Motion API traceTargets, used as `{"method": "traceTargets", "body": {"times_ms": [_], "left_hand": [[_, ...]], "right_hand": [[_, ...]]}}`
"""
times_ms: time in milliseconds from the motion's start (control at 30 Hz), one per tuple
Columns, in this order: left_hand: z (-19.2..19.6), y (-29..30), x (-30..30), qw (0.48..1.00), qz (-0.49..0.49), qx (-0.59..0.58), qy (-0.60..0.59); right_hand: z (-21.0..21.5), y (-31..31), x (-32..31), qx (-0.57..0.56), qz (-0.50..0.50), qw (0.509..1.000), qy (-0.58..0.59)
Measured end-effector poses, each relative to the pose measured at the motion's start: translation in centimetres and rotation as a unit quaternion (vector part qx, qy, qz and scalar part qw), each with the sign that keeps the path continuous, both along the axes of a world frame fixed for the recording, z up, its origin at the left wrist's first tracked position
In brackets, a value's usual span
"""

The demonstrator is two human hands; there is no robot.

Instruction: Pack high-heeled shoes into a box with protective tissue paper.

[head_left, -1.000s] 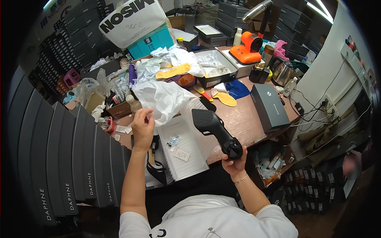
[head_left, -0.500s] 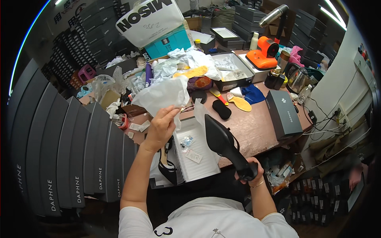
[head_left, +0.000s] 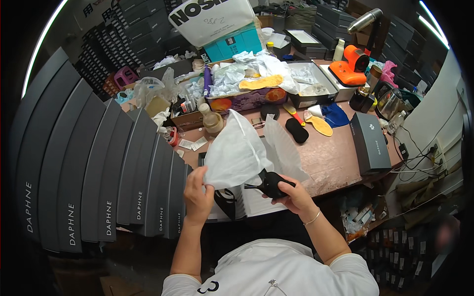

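Note:
My left hand (head_left: pixel 198 197) pinches the lower left edge of a sheet of white tissue paper (head_left: pixel 234 153). My right hand (head_left: pixel 296 198) is closed round the back end of a black high-heeled shoe (head_left: pixel 274 185). The front of this shoe is hidden by the tissue. Below both hands lies an open shoe box (head_left: pixel 261 208) with a white inside. Its mate, a black strappy shoe (head_left: pixel 225 203), rests in the box's left part, partly covered. Another white sheet (head_left: pixel 282 145) stands up behind the held shoe.
Stacked dark grey shoe boxes (head_left: pixel 94 172) rise close on my left. One grey box (head_left: pixel 370 143) stands on the table's right side. Farther back are a black oval pad (head_left: pixel 296 130), a yellow-headed brush (head_left: pixel 319 126), a glass jar (head_left: pixel 211 121) and an orange device (head_left: pixel 348 69).
The tissue paper has come down over the front of the shoe. My right hand has raised the shoe and turned it leftward, while my left hand has lowered. The view has shifted.

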State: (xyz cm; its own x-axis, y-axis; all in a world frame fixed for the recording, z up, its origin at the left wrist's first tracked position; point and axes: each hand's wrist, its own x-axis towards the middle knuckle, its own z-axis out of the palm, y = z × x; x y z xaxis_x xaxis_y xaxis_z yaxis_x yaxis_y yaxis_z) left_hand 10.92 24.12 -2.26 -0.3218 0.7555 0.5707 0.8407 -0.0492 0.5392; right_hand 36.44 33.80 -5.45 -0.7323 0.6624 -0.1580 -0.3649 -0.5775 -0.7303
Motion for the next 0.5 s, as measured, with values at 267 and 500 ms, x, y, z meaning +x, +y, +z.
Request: {"method": "traceTargets", "body": {"times_ms": [267, 500], "left_hand": [[-6.2, 4.3, 1.4, 0.704, -0.051, 0.163, -0.69], [0.6, 6.7, 3.8, 0.963, -0.107, 0.052, -0.241]], "right_hand": [[-4.0, -2.5, 3.6, -0.065, 0.047, 0.993, 0.085], [-6.9, -3.1, 3.6, -0.162, 0.063, 0.951, 0.256]]}}
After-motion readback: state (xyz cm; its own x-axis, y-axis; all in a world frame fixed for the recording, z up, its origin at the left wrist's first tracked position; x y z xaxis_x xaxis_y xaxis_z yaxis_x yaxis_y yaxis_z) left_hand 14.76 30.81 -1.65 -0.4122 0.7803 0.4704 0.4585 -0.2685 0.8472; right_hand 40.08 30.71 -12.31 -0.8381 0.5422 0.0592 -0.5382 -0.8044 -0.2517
